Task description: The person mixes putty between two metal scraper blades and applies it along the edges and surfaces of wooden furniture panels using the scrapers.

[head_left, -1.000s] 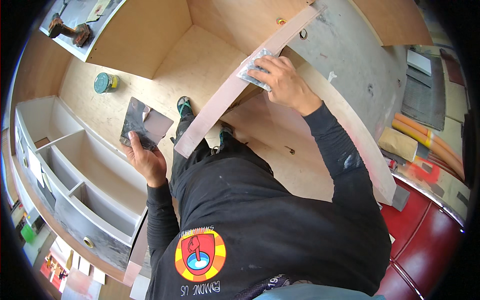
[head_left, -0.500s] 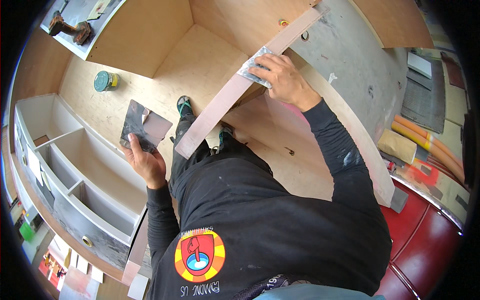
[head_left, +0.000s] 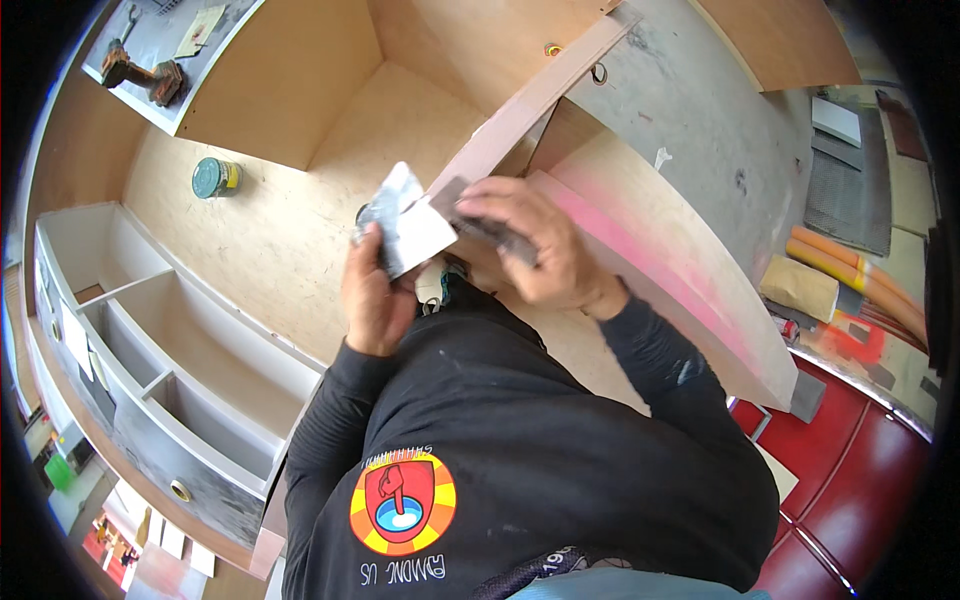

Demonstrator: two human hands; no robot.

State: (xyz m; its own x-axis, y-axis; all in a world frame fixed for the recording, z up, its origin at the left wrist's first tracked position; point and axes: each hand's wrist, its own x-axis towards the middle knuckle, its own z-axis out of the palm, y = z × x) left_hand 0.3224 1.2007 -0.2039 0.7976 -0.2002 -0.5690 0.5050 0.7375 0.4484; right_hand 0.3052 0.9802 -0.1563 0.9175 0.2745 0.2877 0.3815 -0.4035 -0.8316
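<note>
My left hand (head_left: 375,300) is closed on a flat, square filler plate (head_left: 415,232), tilted and shining pale, with its thumb on the near edge. Just right of it, my right hand (head_left: 555,250) grips a dark, flat filler spreader (head_left: 500,236), smeared by motion. The spreader's far end is close to the plate's right edge; whether they touch I cannot make out. Beyond both hands runs a long board (head_left: 530,88) with a pinkish coat, its near end hidden behind the plate and hands.
A green-lidded tin (head_left: 213,178) stands on the wooden floor at left. A cordless drill (head_left: 145,78) lies on the cabinet top. Left of me is a white compartmented unit (head_left: 185,325); a curved panel with a pink streak (head_left: 650,255) and a red padded seat (head_left: 835,480) are at right.
My right hand has drawn the spreader off the board, back toward me and left. My left hand has carried the plate rightward, close to it, and the plate's tilt has changed.
</note>
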